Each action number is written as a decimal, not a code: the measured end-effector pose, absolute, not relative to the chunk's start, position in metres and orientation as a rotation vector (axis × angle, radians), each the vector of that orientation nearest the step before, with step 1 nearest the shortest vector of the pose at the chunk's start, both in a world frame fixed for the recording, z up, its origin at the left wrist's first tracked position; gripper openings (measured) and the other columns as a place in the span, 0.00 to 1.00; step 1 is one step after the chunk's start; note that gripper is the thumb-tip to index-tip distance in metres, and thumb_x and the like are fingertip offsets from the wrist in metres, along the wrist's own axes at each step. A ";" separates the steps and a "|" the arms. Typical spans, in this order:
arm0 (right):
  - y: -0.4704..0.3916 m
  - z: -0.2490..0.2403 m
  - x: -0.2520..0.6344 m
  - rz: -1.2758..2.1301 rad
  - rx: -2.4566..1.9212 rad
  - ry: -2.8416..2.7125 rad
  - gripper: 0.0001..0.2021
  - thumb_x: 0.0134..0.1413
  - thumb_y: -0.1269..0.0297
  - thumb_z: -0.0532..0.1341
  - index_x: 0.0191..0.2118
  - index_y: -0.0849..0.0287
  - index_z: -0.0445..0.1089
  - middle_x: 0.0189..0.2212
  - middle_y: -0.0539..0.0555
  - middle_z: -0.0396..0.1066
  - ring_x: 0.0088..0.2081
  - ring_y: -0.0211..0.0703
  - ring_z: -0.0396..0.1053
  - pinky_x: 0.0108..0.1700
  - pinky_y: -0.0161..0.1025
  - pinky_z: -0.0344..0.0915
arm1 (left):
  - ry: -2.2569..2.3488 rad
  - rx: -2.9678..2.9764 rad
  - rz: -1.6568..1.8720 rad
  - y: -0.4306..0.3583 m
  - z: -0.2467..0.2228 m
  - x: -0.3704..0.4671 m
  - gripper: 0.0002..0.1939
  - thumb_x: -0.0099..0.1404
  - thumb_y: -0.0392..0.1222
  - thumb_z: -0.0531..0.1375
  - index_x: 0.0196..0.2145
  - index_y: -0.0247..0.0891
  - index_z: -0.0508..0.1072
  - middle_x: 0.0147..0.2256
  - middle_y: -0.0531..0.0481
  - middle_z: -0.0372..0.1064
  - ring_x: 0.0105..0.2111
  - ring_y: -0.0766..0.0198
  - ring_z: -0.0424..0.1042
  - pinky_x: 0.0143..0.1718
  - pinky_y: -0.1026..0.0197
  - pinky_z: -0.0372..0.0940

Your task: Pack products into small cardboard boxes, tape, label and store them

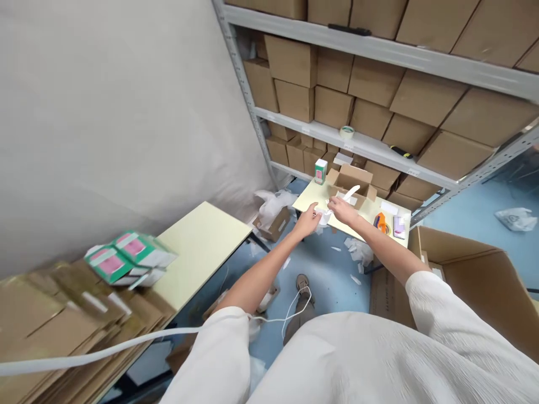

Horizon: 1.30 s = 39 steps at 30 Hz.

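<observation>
My left hand [308, 220] and my right hand [342, 210] are close together over the front edge of the small table [308, 197]. Between them is a crumpled white piece [323, 217], thin like paper or film, with the fingers of both hands closed at it. A white strip [351, 193] sticks up beyond my right hand. Just behind the hands, an open cardboard box [352, 180] stands on the table with its flaps spread. A green and white box [320, 171] stands upright at the table's back left corner.
An orange tape dispenser [381, 223] and a purple-white box [398, 226] lie at the table's right. Shelves [320, 130] of cartons rise behind. A second table [206, 238] at left bears green boxes [126, 255] and flattened cardboard [54, 320]. A white cable [168, 332] crosses before me.
</observation>
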State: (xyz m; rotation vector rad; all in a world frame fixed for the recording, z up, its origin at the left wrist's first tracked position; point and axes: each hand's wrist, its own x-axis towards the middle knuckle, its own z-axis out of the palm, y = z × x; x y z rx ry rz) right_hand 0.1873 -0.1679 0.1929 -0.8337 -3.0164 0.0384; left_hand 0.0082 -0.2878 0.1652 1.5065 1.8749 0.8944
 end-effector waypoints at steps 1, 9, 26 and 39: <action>-0.153 0.194 0.186 0.023 -0.851 -2.999 0.18 0.73 0.76 0.51 0.53 0.62 0.77 0.57 0.67 0.70 0.57 0.56 0.66 0.60 0.50 0.66 | 1.870 1.528 0.892 -0.269 0.166 0.004 0.29 0.76 0.43 0.58 0.72 0.38 0.64 0.49 0.44 0.80 0.46 0.57 0.81 0.51 0.58 0.71; -0.037 0.188 0.168 0.073 -1.078 -2.810 0.19 0.69 0.79 0.52 0.54 0.61 0.77 0.57 0.65 0.70 0.55 0.53 0.67 0.59 0.48 0.67 | 1.718 1.645 0.898 -0.120 0.180 -0.037 0.29 0.75 0.40 0.58 0.71 0.38 0.66 0.48 0.44 0.82 0.47 0.54 0.81 0.52 0.56 0.72; 0.086 0.108 0.194 0.781 -1.539 -2.426 0.26 0.62 0.71 0.64 0.65 0.58 0.69 0.62 0.64 0.69 0.60 0.52 0.71 0.61 0.45 0.69 | 1.820 1.752 0.622 0.054 0.141 -0.027 0.29 0.74 0.36 0.58 0.70 0.39 0.68 0.46 0.44 0.81 0.50 0.50 0.79 0.56 0.52 0.71; 0.122 0.115 0.237 0.696 -1.726 -2.442 0.24 0.77 0.50 0.56 0.67 0.59 0.70 0.65 0.65 0.71 0.58 0.55 0.76 0.57 0.44 0.70 | 1.777 1.697 0.621 0.084 0.122 -0.015 0.28 0.72 0.32 0.56 0.68 0.36 0.69 0.49 0.42 0.81 0.49 0.54 0.80 0.56 0.54 0.71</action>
